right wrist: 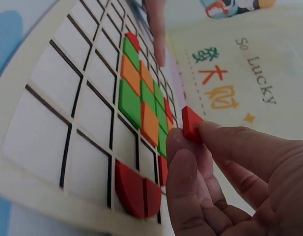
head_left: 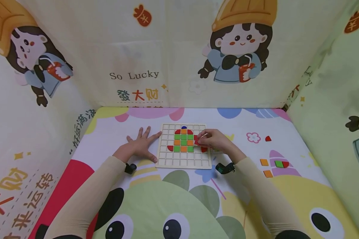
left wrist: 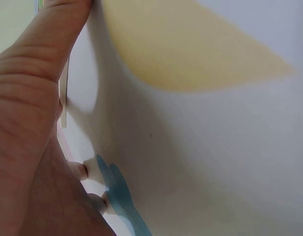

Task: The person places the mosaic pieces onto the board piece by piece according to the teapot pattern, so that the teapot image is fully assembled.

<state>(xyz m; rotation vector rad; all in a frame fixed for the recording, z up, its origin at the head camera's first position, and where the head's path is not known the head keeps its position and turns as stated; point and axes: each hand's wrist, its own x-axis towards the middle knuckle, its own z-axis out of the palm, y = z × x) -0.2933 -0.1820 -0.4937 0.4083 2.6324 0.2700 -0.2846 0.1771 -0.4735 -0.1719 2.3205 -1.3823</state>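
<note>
A wooden grid board [head_left: 171,162] lies flat on the table, with green, orange, red and blue pieces filling several middle cells. My left hand [head_left: 138,146] is spread beside its left side, the fingertip and thumb tip right at the edge. Over the board's right half, my right hand [head_left: 214,140] pinches a small red block [right wrist: 191,125] between thumb and fingertips. In the right wrist view, red rounded pieces [right wrist: 129,189] sit near the board's edge, below the green tiles [right wrist: 130,103] and orange tiles [right wrist: 150,123]. The left wrist view shows mostly the thumb [left wrist: 23,118] and the tablecloth.
Loose pieces lie on the table at the right: a red piece [head_left: 268,138], orange squares [head_left: 264,162] and a green square [head_left: 279,164] with a red piece [head_left: 285,164] against it. Printed cloth walls [head_left: 182,93] stand behind the table and at both sides.
</note>
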